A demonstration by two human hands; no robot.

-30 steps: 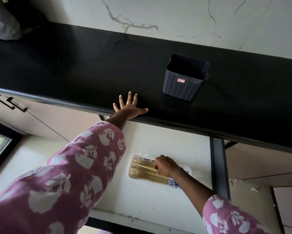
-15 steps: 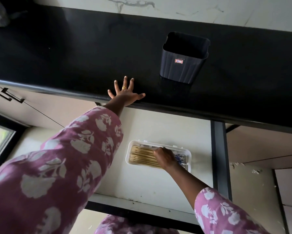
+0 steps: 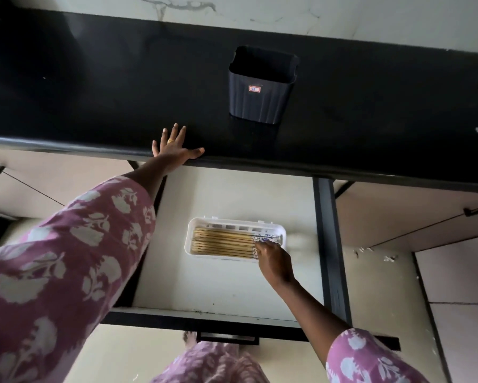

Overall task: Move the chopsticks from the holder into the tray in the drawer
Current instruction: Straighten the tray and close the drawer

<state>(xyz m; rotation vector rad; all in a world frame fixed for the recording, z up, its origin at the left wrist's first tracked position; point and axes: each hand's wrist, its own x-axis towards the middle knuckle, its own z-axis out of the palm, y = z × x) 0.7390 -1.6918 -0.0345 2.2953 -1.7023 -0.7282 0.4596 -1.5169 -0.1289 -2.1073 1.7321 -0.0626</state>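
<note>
Bamboo chopsticks (image 3: 221,242) (roughly ten) in one tray (image 3: 189,236)

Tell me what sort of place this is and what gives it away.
Most likely a home kitchen. A long black countertop runs under a marbled wall, a dark utensil holder stands on it, and beneath it an open drawer holds a white tray of chopsticks.

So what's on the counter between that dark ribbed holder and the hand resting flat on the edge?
Nothing: in the head view, bare black countertop separates the dark ribbed plastic holder from the left hand.
</note>
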